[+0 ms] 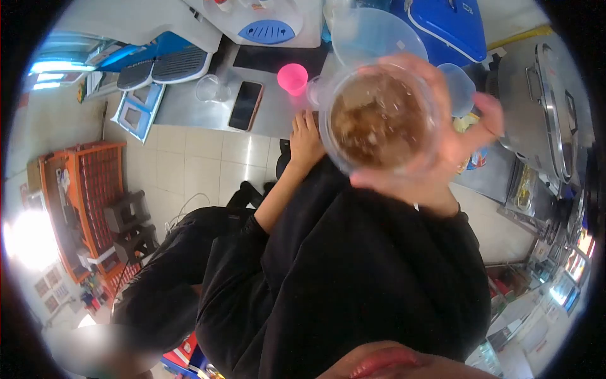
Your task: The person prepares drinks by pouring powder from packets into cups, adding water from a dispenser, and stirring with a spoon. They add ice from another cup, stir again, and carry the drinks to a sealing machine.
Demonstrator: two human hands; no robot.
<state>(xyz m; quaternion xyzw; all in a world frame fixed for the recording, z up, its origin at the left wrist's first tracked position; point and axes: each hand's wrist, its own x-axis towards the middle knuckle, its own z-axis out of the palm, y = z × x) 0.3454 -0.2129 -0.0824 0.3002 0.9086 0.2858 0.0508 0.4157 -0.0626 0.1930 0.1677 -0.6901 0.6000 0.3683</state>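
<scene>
My right hand (451, 148) is wrapped round a clear cup (379, 120) of brown liquid with ice-like lumps, lifted close to the camera. The cup fills much of the upper middle and hides part of the counter. My left hand (306, 140) lies at the edge of the metal counter (177, 110), fingers lying flat and holding nothing. Just above it stands a pink cup (293, 79). A phone (246, 106) with a dark screen lies left of this hand, with a clear plastic cup (208, 88) further left.
Behind the raised cup are a large translucent container (379, 35) and a blue cooler box (445, 28). A steel appliance (536, 114) stands at the right. Another person in black clothes (170, 278) is close at the lower left, near an orange rack (88, 196).
</scene>
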